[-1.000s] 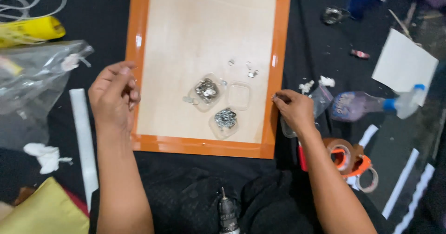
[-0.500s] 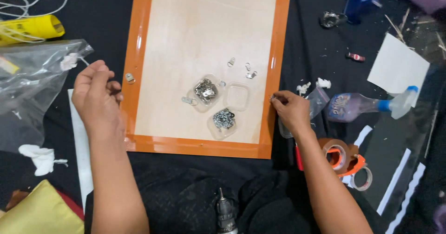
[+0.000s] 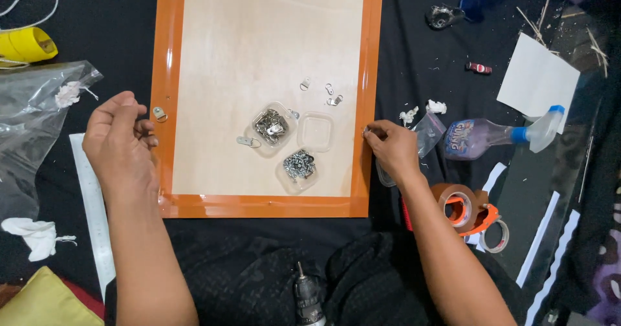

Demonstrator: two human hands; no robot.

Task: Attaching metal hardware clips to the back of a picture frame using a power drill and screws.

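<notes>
We see a large orange frame (image 3: 169, 74) lying face down on a black cloth (image 3: 420, 61), its pale wooden backing board (image 3: 259, 41) filling most of the view. To the left of it lies a crumpled clear plastic bag (image 3: 32, 125), with a yellow roll (image 3: 26, 44) above it and a white ruler (image 3: 90, 203) running alongside the frame's left edge. On the right we see a spray bottle (image 3: 491, 135) on its side, a white sheet of paper (image 3: 537, 77), and a roll of brown tape in an orange dispenser (image 3: 462, 206). A drill (image 3: 309, 297) pokes up from the bottom edge of the view, between our forearms.

Our left hand (image 3: 119, 145) rests at the frame's left rail, fingers curled loosely inward and thumb close to them; we cannot tell whether it pinches anything. Just beside its fingertips a small metal hanger (image 3: 159, 113) lies on the orange rail, apart from the hand. Our right hand (image 3: 391, 148) sits at the right rail, with thumb and forefinger pressed together at the rail's outer edge on something too small to make out. Beside this hand lies a small clear pouch (image 3: 427, 132).

On the board, three small clear plastic trays sit touching each other: one with metal hangers (image 3: 270, 125), one empty (image 3: 315, 130), one with screws (image 3: 299, 165). A few loose hangers (image 3: 326, 93) lie above them.
</notes>
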